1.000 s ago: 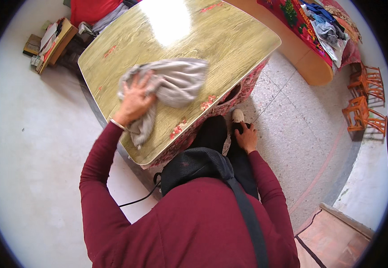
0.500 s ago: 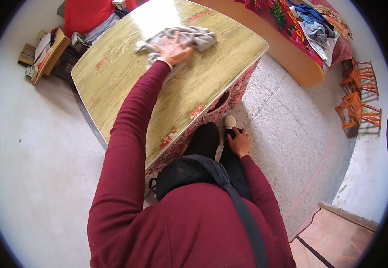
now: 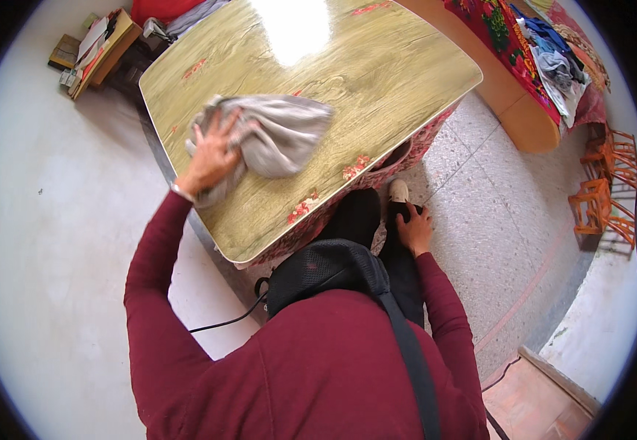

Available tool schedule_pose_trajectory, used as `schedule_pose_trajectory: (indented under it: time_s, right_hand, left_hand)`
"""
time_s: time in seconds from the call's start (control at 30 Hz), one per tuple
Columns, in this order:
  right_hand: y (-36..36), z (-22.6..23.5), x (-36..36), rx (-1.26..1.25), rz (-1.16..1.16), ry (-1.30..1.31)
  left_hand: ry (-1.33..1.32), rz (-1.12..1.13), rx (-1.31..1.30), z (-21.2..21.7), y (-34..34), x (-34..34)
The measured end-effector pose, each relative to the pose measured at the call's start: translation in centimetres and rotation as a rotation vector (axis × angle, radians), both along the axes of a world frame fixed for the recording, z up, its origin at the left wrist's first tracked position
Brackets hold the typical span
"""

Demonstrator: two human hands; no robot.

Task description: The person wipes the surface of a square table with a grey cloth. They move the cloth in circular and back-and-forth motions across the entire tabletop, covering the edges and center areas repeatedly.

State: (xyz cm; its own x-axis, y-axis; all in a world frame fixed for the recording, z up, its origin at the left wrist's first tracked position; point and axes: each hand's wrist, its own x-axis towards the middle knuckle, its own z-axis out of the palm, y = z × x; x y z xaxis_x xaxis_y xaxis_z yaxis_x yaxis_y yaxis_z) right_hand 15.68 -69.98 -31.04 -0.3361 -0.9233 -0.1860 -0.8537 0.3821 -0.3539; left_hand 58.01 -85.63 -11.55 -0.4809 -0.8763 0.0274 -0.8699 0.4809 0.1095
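My left hand (image 3: pixel 214 155) presses down on a bunched grey cloth (image 3: pixel 287 136) and holds it against the table top. Its fingers are a little apart and slightly blurred. The cloth trails in folds to the right of the hand. Under it is a glossy wood-patterned table (image 3: pixel 377 77) with small red flower prints and a pale rim. My right hand (image 3: pixel 415 230) rests on my right leg in dark trousers, below the table's edge, fingers spread and holding nothing.
A patterned cloth skirt hangs below the table edge. Orange wooden stools (image 3: pixel 592 205) stand at the right wall. Folded clothes (image 3: pixel 553 66) lie on a wooden-sided bed at the upper right. A small wooden shelf (image 3: pixel 106 51) with papers stands at the upper left. A black pouch (image 3: pixel 326 271) hangs at my waist.
My left hand has drawn the cloth nearer and to the left across the table. The whole view has shifted slightly. My right hand stays on my leg.
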Motion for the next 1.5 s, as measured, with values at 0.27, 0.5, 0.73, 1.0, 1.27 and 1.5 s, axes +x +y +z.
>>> schedule_pose_trajectory:
  time_s: [0.27,0.5,0.73,1.0,1.27,1.5]
  right_hand:
    - [-0.2,0.5,-0.5,0.079,-0.043,0.033]
    - [-0.3,-0.2,-0.1,0.034,0.007,0.033]
    - [-0.7,0.5,0.7,0.060,0.017,0.046]
    - [-1.1,1.9,-0.3,0.144,0.017,-0.055]
    - [-1.4,-1.6,-0.9,0.100,0.028,0.050]
    - [-2.1,1.5,1.9,0.060,0.085,0.007]
  left_hand:
    - [-0.087,0.583,0.062,-1.6,-18.0,-6.4]
    - [-0.021,-0.131,0.004,-1.7,-11.0,-16.8]
    - [-0.047,-0.239,0.008,0.5,1.4,-4.8]
    - [-0.026,0.605,-0.018,-3.6,-11.4,9.1]
    - [-0.073,0.343,0.042,-1.8,-19.2,-10.1]
    - [0.020,-0.440,0.054,0.1,-4.9,-13.6]
